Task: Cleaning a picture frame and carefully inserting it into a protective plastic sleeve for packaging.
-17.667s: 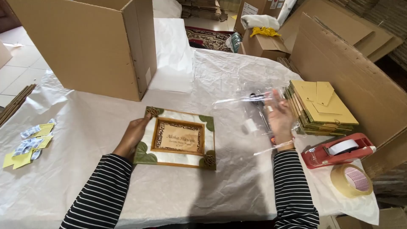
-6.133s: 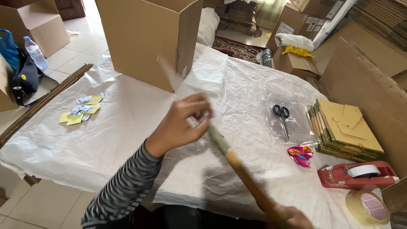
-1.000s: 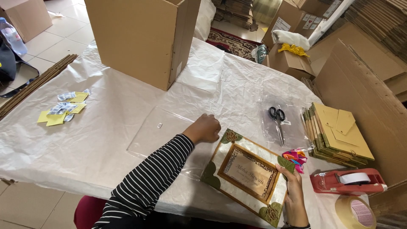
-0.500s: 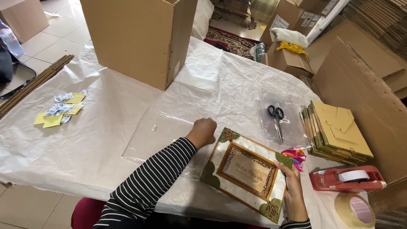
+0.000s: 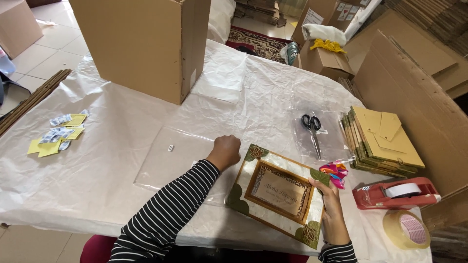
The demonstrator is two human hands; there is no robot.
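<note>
Left hand (image 5: pixel 225 151): closed in a fist, pressing the clear plastic sleeve (image 5: pixel 180 160) beneath it.
Right hand (image 5: pixel 330 204): fingers curled around the right edge of the frame (image 5: pixel 278 192).
Scissors (image 5: pixel 312 131): beyond both hands.

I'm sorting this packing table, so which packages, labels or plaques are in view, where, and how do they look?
Framed plaque: near edge, cream, gold and green, right hand on it.
Clear sleeve: by left hand, small white label.
Brown carton: far side, tall.
Yellow labels: left edge.
</note>
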